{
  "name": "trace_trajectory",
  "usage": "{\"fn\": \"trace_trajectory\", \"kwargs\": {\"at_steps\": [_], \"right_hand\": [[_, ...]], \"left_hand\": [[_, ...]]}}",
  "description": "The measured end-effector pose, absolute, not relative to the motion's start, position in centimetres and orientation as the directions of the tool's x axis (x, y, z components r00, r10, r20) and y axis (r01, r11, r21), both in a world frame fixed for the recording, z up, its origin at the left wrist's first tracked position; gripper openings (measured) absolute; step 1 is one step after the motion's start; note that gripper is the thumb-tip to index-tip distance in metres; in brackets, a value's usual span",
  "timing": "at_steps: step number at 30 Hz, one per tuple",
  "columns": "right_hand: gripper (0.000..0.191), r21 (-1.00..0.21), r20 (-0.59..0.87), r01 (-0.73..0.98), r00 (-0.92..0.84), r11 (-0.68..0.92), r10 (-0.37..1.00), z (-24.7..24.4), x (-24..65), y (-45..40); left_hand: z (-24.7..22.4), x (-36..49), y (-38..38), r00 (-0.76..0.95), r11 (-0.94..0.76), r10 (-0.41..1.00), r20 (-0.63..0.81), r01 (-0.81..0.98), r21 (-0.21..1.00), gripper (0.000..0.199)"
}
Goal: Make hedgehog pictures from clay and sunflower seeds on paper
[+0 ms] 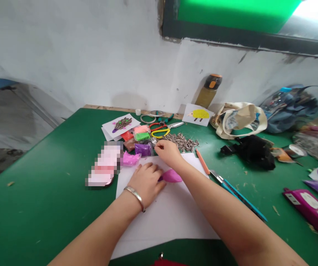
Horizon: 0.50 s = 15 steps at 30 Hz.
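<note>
A green worktop carries a large white paper sheet, with a blurred, pixelated object just left of it. Beyond the sheet lie packets of coloured clay, a picture card, scissors and a heap of sunflower seeds. A craft knife and an orange pencil lie to the right of the sheet.

The left hand, wearing a silver bangle, rests flat on the paper, its fingers slightly spread. A leaf-shaped piece of pink clay lies on the paper just beyond those fingertips, seemingly touching them, below the right wrist. The right hand sits at the sheet's far edge beside the seeds, its fingers curled together; whether they pinch anything cannot be told.
</note>
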State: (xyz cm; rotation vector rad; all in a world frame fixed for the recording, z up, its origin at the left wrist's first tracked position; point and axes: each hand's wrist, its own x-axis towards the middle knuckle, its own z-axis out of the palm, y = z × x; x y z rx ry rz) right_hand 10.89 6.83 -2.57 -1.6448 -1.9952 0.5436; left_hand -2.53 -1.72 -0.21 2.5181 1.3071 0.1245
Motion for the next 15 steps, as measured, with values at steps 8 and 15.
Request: {"fn": "trace_trajectory", "kwargs": {"at_steps": [8, 15], "right_hand": [[0.025, -0.506, 0.094, 0.857, -0.058, 0.098, 0.994, -2.4, 10.7, 9.3], [0.025, -0.439, 0.071, 0.890, -0.101, 0.122, 0.992, -2.4, 8.8, 10.3]], "left_hand": [[-0.3, -2.7, -1.6, 0.506, -0.488, 0.862, 0.029, 0.815, 0.311, 0.026], [-0.4, -2.6, -1.8, 0.493, -0.460, 0.870, -0.015, 0.824, 0.331, 0.027]]}}
